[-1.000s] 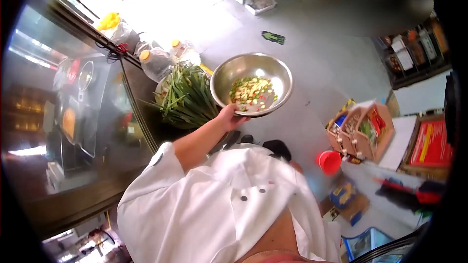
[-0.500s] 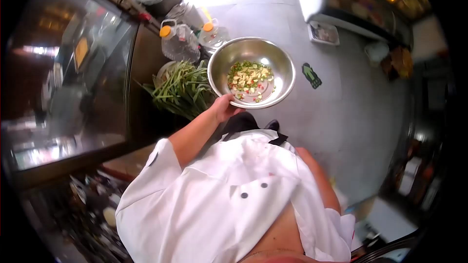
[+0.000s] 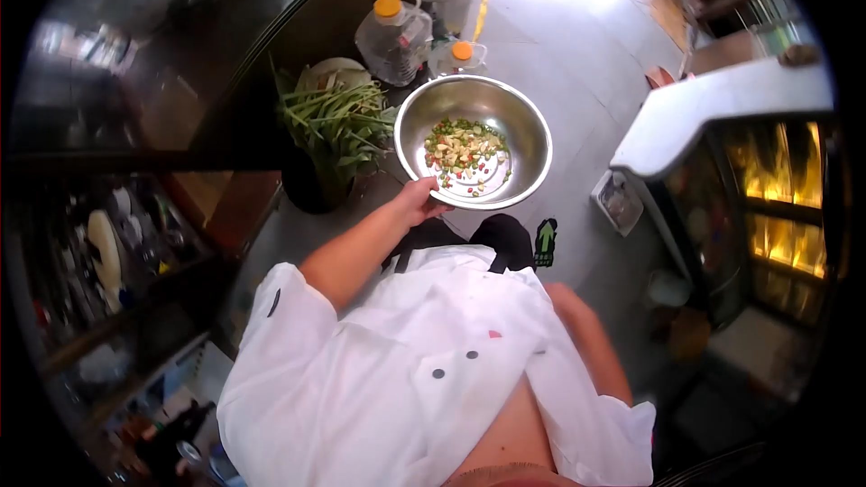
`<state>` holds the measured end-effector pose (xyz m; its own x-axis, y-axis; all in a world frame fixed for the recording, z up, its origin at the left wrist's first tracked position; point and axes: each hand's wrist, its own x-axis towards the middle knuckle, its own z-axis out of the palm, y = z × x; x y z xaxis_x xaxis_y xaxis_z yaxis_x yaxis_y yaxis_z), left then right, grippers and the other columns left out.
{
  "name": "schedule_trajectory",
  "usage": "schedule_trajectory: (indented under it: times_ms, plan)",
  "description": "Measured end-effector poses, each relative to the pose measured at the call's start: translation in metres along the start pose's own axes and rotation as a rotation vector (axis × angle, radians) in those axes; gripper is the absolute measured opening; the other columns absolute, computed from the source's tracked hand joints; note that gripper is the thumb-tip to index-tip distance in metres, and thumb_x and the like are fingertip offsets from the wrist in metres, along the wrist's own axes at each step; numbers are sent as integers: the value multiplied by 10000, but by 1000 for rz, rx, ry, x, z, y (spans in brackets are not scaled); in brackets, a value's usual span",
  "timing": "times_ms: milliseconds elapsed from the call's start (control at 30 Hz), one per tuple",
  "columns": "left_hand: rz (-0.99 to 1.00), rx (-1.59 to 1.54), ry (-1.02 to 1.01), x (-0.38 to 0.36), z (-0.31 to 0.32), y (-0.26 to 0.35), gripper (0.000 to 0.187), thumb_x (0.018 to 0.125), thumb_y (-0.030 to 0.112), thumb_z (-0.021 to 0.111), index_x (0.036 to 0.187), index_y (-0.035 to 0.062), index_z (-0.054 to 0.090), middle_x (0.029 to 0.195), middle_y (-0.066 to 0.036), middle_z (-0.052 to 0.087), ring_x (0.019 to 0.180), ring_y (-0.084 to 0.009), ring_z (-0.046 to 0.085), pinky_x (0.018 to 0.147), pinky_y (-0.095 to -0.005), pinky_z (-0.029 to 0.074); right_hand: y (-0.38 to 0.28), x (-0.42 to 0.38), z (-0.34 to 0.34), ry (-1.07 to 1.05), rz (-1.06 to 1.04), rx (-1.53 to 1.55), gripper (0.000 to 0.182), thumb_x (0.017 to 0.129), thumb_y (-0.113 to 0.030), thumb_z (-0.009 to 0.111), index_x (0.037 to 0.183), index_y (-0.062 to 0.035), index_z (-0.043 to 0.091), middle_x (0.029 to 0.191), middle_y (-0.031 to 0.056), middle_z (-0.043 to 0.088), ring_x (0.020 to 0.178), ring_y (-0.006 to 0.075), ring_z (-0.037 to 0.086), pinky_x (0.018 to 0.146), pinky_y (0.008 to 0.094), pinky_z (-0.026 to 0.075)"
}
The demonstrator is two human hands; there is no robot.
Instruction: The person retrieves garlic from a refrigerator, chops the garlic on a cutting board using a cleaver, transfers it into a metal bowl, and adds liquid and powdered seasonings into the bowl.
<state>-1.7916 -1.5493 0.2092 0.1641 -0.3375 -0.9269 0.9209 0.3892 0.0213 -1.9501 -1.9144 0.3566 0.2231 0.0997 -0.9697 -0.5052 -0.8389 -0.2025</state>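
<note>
A wide stainless-steel mixing bowl (image 3: 534, 140) is held out in front of me at waist height, slightly tilted. My left hand (image 3: 422, 200) grips its near rim, the thumb over the edge and the other fingers underneath. Inside lie chopped green and red chillies with pale pieces that look like garlic (image 3: 465, 146), gathered toward the middle. My right forearm (image 3: 591, 338) hangs at my side beside the white jacket (image 3: 388, 370). Its far end is blurred, so the fingers of my right hand do not show.
Left of the bowl, long green leafy stalks (image 3: 338, 117) fill a dark container. Behind it stand large clear jugs with orange caps (image 3: 388, 36). On the right is a lit glass-fronted cabinet (image 3: 780, 198), with a white tray (image 3: 618, 203) beside it. A green arrow sticker (image 3: 546, 242) marks the grey floor.
My view and body have turned to the left, so the cabinet and floor arrow sit differently. The bowl has come along in my left hand, its contents much the same.
</note>
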Motion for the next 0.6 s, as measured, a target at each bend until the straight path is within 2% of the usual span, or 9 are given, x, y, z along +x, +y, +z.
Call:
schedule_trajectory:
  times_ms: [100,233,333,367,400,467,500,533,600]
  plan:
    - [42,-135,18,12,5,-19,522,916,119,580,1433,73,522,1337,-138,656,1131,-298,718,853,-417,662,-25,-8,-73,-73,-321,-436,426,884,-419,701,1139,-82,760,1145,236,750,1053,435,709,879,477,559]
    - [110,-332,95,60,2,-54,500,907,126,580,1400,62,526,1296,-138,673,1085,-307,726,885,-453,645,-31,66,-140,-340,-271,-672,415,842,-354,734,1167,-96,750,1142,231,750,1056,441,702,878,500,559]
    - [162,-445,206,91,-17,-85,485,902,122,583,1378,47,531,1276,-155,673,1081,-318,722,910,-470,633,-31,140,-166,-579,-395,-774,395,842,-324,722,1166,-100,754,1129,229,751,1053,438,705,887,510,557]
    - [159,-475,230,116,-24,-101,486,900,122,587,1376,44,530,1269,-160,671,1089,-321,716,925,-477,626,-61,139,-183,-656,-409,-743,381,855,-299,694,1171,-95,753,1118,220,757,1043,431,712,880,508,558]
    - [159,-500,246,131,-26,-108,487,898,122,590,1374,41,530,1263,-165,669,1098,-325,711,939,-483,620,-60,147,-186,-711,-359,-789,373,852,-272,694,1172,-89,753,1120,222,756,1047,426,710,889,498,558]
    - [149,-507,367,163,-23,-120,414,917,124,570,1312,1,556,1168,-170,704,1006,-312,743,821,-456,655,-58,168,-192,-805,-251,-887,360,847,-217,694,1174,-77,751,1124,227,752,1055,417,706,907,477,557]
    - [139,-509,425,174,-22,-127,383,927,125,561,1282,-19,569,1120,-173,722,960,-306,758,762,-443,672,-59,173,-192,-902,-156,-805,364,846,-206,668,1180,-89,752,1124,217,753,1052,396,709,920,486,552]
    - [135,-540,404,183,-22,-131,399,924,113,559,1285,-57,558,1134,-182,713,968,-320,759,756,-454,677,-53,188,-187,-998,-133,-865,360,852,-209,667,1183,-96,753,1124,213,753,1049,387,711,921,485,552]
    - [133,-562,360,213,-50,-165,467,903,119,615,1355,24,548,1297,-167,654,1125,-309,691,900,-482,610,-53,219,-160,-1103,-148,-921,335,872,-215,663,1175,-104,753,1108,200,755,1027,368,717,908,478,556]
